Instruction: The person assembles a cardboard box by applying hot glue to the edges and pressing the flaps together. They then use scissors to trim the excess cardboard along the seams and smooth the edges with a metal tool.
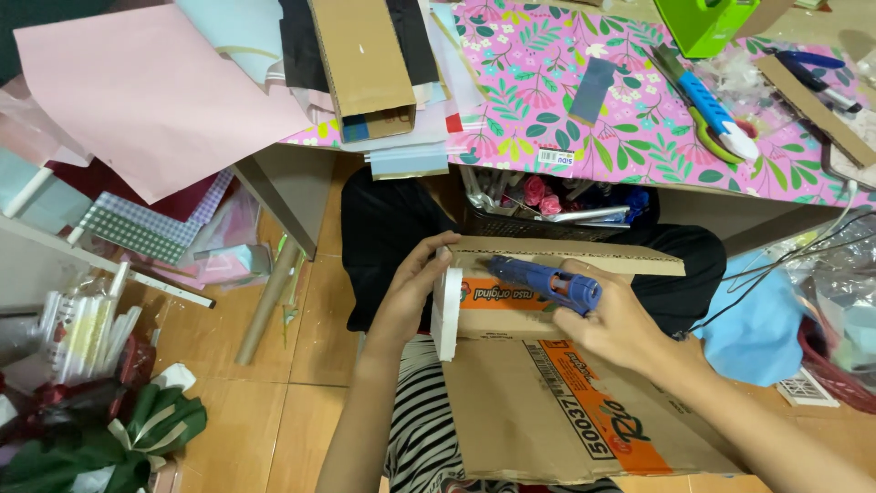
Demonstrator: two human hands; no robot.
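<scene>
Head view: my right hand [613, 327] grips a blue glue gun [545, 282], nozzle at the cardboard box [538, 402] on my lap. Left hand [412, 290] fingers clamp a white foam strip [446, 315] against the box's edge. Bonding looks underway; release is left.

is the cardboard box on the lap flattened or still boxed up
Flattened, mostly: the cardboard box lies as a flat sheet across the lap, only its far flap raised. Right hand holds a glue gun.
</scene>
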